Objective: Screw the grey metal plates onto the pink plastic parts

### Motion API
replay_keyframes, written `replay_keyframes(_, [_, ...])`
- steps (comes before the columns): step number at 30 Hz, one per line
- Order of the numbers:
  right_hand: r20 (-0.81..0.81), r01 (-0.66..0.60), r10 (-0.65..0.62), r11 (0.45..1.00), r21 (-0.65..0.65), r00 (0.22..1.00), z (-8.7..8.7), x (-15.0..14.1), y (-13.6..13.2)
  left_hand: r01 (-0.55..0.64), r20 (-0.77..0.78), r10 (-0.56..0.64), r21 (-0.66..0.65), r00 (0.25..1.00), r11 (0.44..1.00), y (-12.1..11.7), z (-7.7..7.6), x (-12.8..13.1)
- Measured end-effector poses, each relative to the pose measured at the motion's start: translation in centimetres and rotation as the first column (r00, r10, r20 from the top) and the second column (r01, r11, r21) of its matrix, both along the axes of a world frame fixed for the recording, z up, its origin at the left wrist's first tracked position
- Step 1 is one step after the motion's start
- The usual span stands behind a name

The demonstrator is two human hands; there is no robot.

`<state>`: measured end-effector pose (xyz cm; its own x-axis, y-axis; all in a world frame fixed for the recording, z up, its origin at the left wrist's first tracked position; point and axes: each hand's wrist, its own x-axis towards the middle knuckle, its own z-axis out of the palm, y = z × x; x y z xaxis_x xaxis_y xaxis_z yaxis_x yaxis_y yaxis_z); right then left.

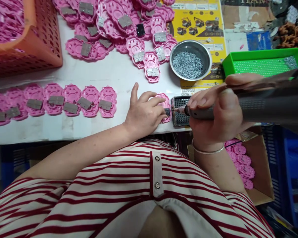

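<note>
My left hand (144, 114) holds a pink plastic casing (165, 119) flat on the table, with its fingertips pressed over a dark plate on the casing. Most of that casing is hidden under the fingers. My right hand (217, 115) is wrapped round a dark electric screwdriver (260, 102), which lies nearly level and points left. The tip of its bit is at the right edge of the casing, above the near side of a small black perforated tray (180, 121). Whether a screw sits on the bit, I cannot tell.
A metal bowl (172, 71) of small screws stands behind the tray, beside a green tray (253, 69). Pink casings with metal plates form a row (108, 96) at left and a pile (116, 19) behind. There are an orange basket (43, 43) and a cardboard box (262, 172).
</note>
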<state>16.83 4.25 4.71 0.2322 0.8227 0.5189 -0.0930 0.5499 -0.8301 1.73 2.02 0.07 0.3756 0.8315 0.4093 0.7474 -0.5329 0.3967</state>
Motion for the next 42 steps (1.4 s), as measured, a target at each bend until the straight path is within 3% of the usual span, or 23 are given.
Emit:
replay_keyframes(5, [-0.077,-0.023,0.033,0.992,0.123,0.997,2.3,-0.5,-0.8,-0.016,0.062,0.015,0.013,0.998,1.0,0.2,0.1,-0.2])
replay_keyframes(8, [-0.095,-0.041,0.05,0.994,0.097,0.994,2.8,-0.4,-1.3,0.028,0.104,-0.034,0.058,0.994,0.998,0.0,0.3,-0.2])
replay_keyframes(15, [-0.182,-0.169,0.209,0.963,0.212,0.961,1.9,0.1,-1.2,0.031,0.081,-0.024,-0.093,0.996,0.995,-0.1,1.1,-0.1])
replay_keyframes(21, [-0.147,-0.047,0.066,0.99,0.129,0.987,1.8,-0.3,-0.9,-0.041,0.059,0.05,-0.154,0.997,0.987,0.0,0.7,-0.2])
replay_keyframes(26, [-0.186,0.026,-0.002,0.992,0.124,0.983,0.6,-0.2,-0.2,-0.012,0.03,0.017,-0.148,0.999,0.989,0.0,0.5,-0.2])
replay_keyframes(31, [0.035,0.111,-0.115,0.988,0.104,0.993,-0.2,-0.1,-0.2,0.007,-0.017,-0.01,-0.154,1.0,0.988,-0.1,0.3,-0.1])
replay_keyframes(42, [0.065,0.02,-0.026,0.996,0.085,0.998,-1.5,0.0,0.2,0.015,-0.052,-0.021,-0.13,0.998,0.991,-0.4,0.6,0.0])
